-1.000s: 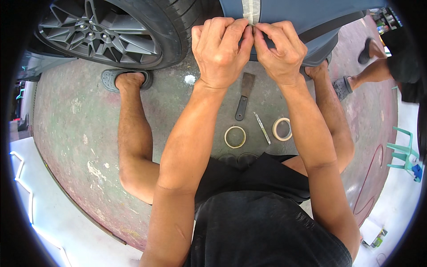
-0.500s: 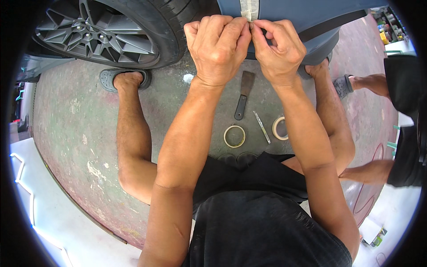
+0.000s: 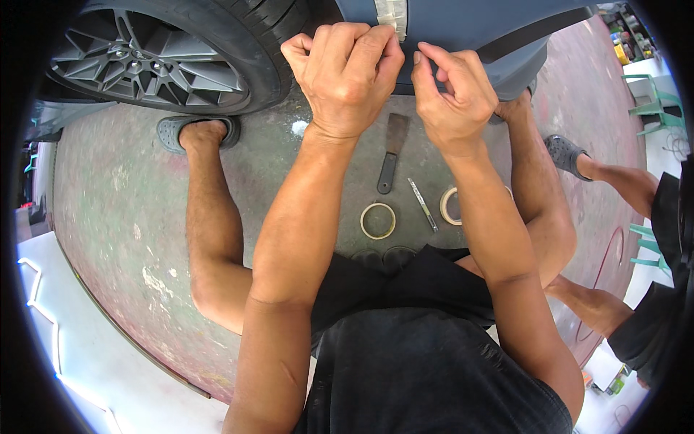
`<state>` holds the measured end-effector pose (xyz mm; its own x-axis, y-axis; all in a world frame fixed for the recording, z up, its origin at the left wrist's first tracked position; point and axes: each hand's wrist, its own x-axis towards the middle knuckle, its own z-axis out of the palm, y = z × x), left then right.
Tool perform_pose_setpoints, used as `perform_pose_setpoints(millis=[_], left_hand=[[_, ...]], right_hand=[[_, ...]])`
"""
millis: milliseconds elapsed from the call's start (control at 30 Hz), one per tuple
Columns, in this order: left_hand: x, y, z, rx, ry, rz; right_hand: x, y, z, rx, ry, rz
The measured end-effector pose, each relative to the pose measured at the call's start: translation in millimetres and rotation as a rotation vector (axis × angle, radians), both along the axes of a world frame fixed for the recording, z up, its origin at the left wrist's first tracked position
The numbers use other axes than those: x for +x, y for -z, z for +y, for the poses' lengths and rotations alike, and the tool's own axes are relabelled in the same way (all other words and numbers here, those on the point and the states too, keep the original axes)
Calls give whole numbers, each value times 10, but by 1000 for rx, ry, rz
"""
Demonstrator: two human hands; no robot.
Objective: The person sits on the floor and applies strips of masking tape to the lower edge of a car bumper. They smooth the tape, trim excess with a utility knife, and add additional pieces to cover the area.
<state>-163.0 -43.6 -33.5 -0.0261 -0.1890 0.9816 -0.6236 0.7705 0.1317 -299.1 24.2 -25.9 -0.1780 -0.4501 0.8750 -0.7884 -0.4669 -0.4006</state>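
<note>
"If the wheel point(image 3: 137, 62) serves as the reference, where is the tape strip point(image 3: 391, 13)?"

"Right of the wheel, attached upright on the blue panel point(image 3: 463, 29). Its lower end lies just beside the left hand point(image 3: 344, 76)."

"State of the grip?"

"Left hand, immediately right of the wheel: fingers curled, fingertips near the strip's lower end – whether they are clamped on it cannot be told. Right hand point(image 3: 459, 94), farther right of the wheel: thumb and index fingertips apart, nothing visible between them."

"Expected handling?"

"Judged by appearance, the strip should be light, thin and pliable, tacky underneath, and liable to tear under a sharp pull. Suitable holding point: the lower end, pinched between thumb and index finger – with even tension."

"Loose items?"

"Below and right of the wheel: a scraper point(image 3: 393, 152), a slim pen-like tool point(image 3: 423, 205) and a tape roll point(image 3: 392, 223)"
</note>
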Motion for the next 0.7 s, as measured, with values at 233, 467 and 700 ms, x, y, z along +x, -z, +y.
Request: perform_pose_setpoints(millis=[233,467,700], left_hand=[[5,21,-37,-18,15,-3],[10,-39,-17,-8,-2,-40],[-17,-37,-74,-36,12,-19]], right_hand=[[48,18,-78,-15,-4,3],[104,-11,-98,-2,16,-50],[160,37,-58,59,23,-120]])
